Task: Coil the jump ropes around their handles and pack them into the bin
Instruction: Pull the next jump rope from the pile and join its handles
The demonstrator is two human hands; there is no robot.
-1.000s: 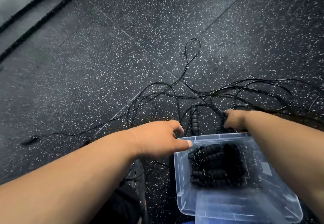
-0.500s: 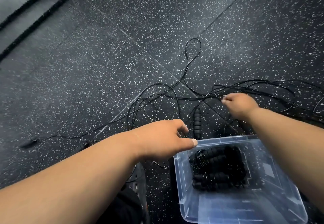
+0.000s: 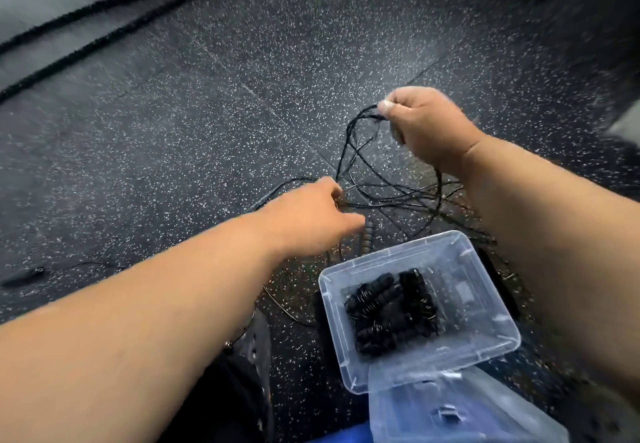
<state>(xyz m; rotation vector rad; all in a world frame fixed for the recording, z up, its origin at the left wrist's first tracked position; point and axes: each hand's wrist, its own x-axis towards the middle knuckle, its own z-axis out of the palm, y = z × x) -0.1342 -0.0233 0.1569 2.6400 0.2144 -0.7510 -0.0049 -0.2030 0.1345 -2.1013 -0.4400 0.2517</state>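
Observation:
A tangle of thin black jump rope cords (image 3: 388, 186) hangs and lies on the speckled floor. My right hand (image 3: 426, 127) pinches several strands and holds them lifted above the floor. My left hand (image 3: 311, 221) reaches into the lower part of the tangle, fingers curled at the cords; whether it grips one I cannot tell. A black ribbed handle (image 3: 369, 236) lies just right of my left thumb. The clear plastic bin (image 3: 485, 335) sits near me on the right, with coiled black ropes (image 3: 391, 314) inside.
A clear lid (image 3: 450, 411) lies in front of the bin. Another black handle (image 3: 24, 278) with a thin cord lies at the far left. Thick black battle ropes (image 3: 86, 13) run across the upper left floor. My dark shoe (image 3: 256, 342) is below my left arm.
My right hand has risen from the floor by the bin, pulling a bunch of cords up with it. My left hand moved forward into the tangle. The view tilted up.

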